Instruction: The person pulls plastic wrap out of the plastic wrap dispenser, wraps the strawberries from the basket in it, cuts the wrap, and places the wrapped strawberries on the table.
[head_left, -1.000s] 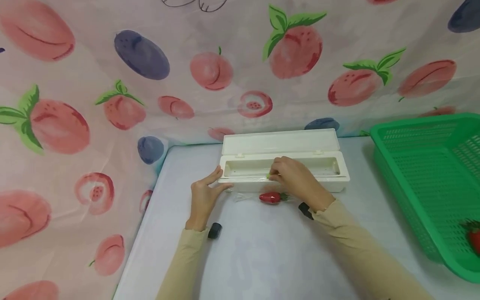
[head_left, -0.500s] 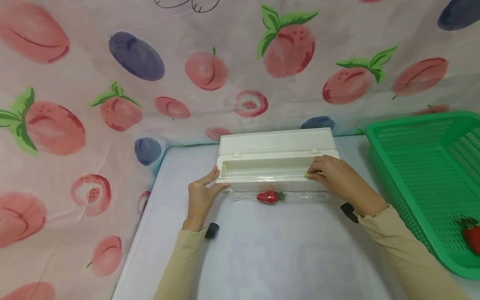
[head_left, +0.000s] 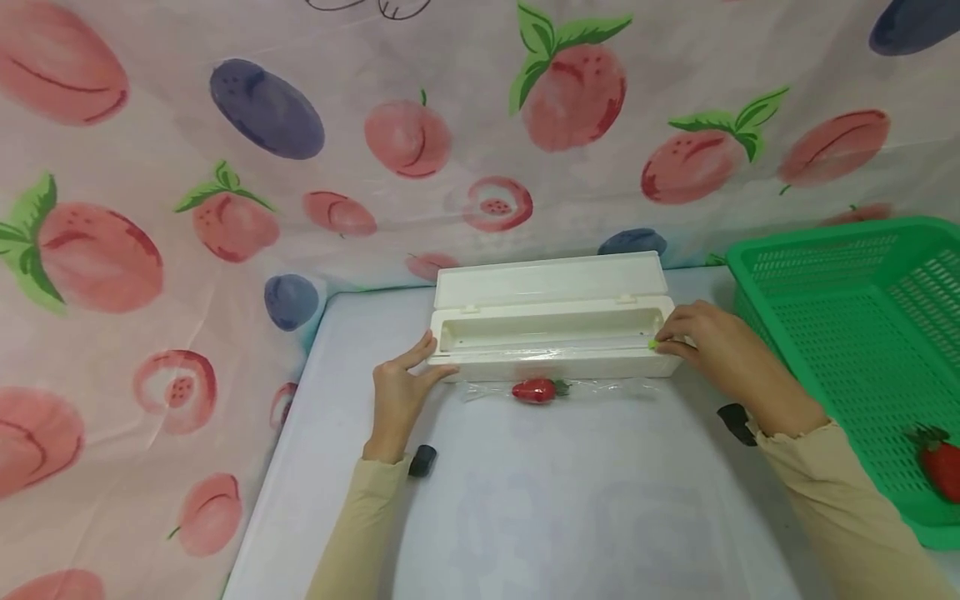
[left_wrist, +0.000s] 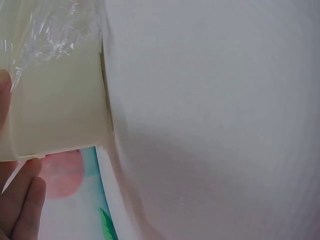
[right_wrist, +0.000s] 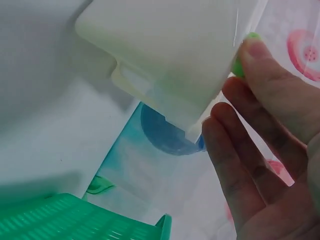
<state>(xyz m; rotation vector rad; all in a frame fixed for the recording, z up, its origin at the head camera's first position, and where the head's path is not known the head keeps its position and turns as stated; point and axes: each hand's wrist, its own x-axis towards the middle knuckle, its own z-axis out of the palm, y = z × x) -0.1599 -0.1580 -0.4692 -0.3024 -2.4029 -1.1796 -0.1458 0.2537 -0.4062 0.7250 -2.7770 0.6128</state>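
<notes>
A long white dispenser box [head_left: 551, 333] lies with its lid open near the table's back edge. My left hand [head_left: 401, 383] rests against its left end with straight fingers and the thumb along the front. My right hand [head_left: 678, 337] pinches a small green slider [head_left: 654, 343] at the right end of the box's front rim. In the right wrist view the green slider [right_wrist: 240, 62] sits under a fingertip [right_wrist: 260, 50] beside the box [right_wrist: 165, 50]. A red strawberry [head_left: 534, 390] lies on clear film [head_left: 600, 387] just in front of the box. The left wrist view shows the box [left_wrist: 55, 110], the crinkled film [left_wrist: 50, 35] and my fingers [left_wrist: 25, 200].
A green slotted basket [head_left: 847, 333] stands at the right and holds another strawberry [head_left: 941, 467]. A fruit-printed cloth [head_left: 225, 167] hangs behind and to the left of the pale table [head_left: 562, 500]. The basket's rim [right_wrist: 75, 220] is close to my right hand.
My right hand has slid the green slider along the box's front rim from the middle to the right end. The left hand and the strawberry have stayed in place.
</notes>
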